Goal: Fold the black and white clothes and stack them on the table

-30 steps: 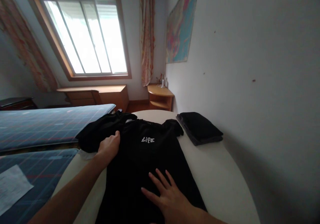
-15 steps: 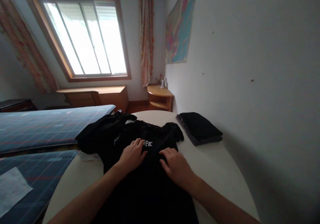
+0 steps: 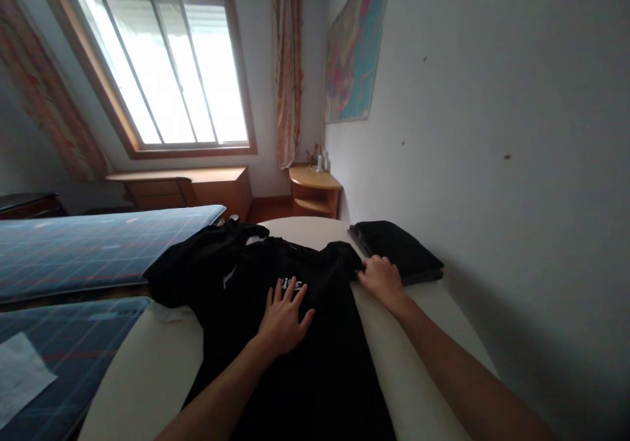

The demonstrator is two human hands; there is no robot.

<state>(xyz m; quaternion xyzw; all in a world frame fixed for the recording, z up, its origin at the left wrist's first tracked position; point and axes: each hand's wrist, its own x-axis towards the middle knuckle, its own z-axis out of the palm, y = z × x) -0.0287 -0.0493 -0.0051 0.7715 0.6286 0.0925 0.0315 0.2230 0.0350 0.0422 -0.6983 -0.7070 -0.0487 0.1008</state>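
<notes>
A black T-shirt (image 3: 315, 349) with white lettering on its chest is spread over the round table, its collar at the far end. My left hand (image 3: 285, 319) lies flat on the chest with fingers spread, partly covering the lettering. At the cuff of the right sleeve (image 3: 342, 257), my right hand (image 3: 382, 280) has its fingers curled and pinched on the fabric edge. More bunched black cloth (image 3: 197, 264) is at the upper left of the shirt. Just beyond my right hand sits a folded stack of black and dark grey clothing (image 3: 401, 247).
The cream round table (image 3: 142, 362) stands close to the white wall (image 3: 516, 231) on the right. Blue plaid mattresses (image 3: 98, 244) are on the left, with a white paper (image 3: 22, 369) on the nearer one. A corner shelf (image 3: 315, 178) stands behind.
My right hand has moved from the shirt's chest out to the right sleeve cuff and closed on it. My left hand has shifted slightly right and spread its fingers.
</notes>
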